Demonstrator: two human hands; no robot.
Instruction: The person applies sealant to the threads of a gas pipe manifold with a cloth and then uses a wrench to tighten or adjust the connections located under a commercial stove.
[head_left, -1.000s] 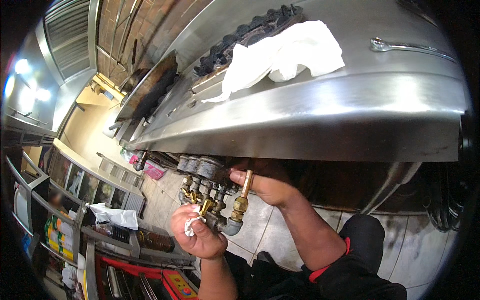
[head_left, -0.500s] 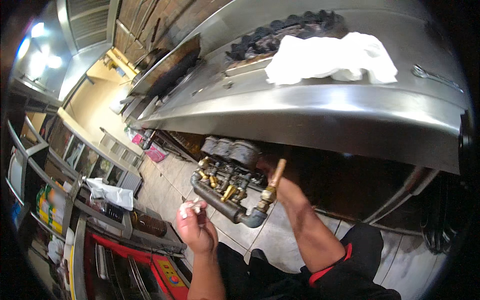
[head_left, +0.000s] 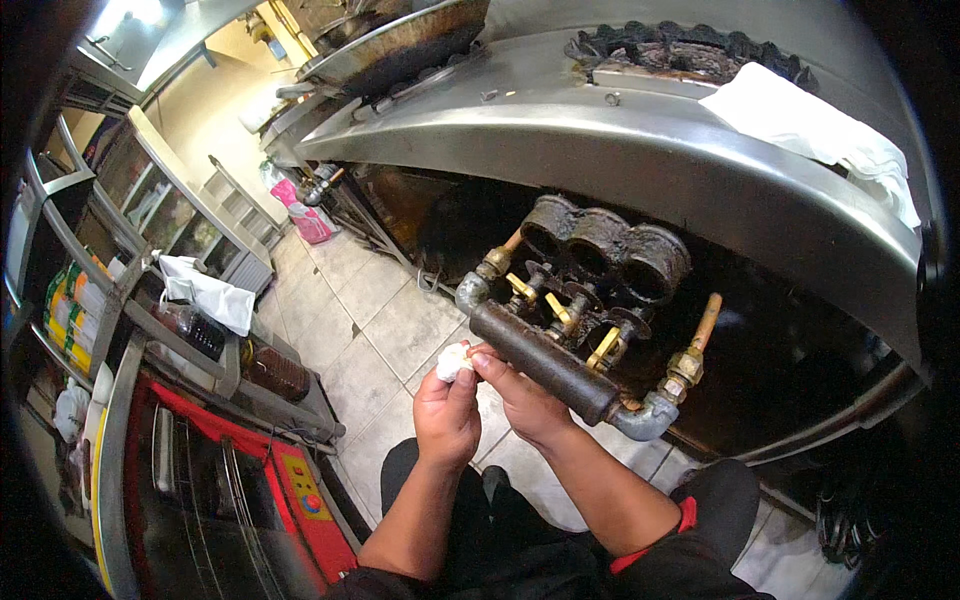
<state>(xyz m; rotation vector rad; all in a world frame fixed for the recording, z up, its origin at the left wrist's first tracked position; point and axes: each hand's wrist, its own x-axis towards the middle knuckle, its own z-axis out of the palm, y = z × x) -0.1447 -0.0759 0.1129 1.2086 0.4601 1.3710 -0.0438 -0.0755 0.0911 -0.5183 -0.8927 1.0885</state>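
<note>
A small crumpled white wad (head_left: 454, 361), like tissue or rag, is pinched in the fingertips of my left hand (head_left: 447, 420). My right hand (head_left: 527, 400) meets it from the right, its fingers pressed together at the wad's edge; what lies between them is too small to make out. Just beyond both hands is a greasy gas burner assembly. It has a dark manifold pipe (head_left: 540, 362), yellow-handled valves (head_left: 561, 308), round black burner cups (head_left: 655, 262), and grey elbows (head_left: 645, 415) with brass fittings (head_left: 685, 369) at its ends.
The steel stove front (head_left: 560, 140) curves above the burner assembly. A white cloth (head_left: 815, 125) lies on top by a black burner ring (head_left: 700, 50); a large wok (head_left: 400, 45) sits farther left. At left stand shelving and a red-framed appliance (head_left: 325, 535). A pink bag (head_left: 300, 212) rests on the tiled floor.
My right hand has come away from the burner assembly and joined my left hand at the white wad. The view has shifted, so the burner assembly now appears farther right and more fully.
</note>
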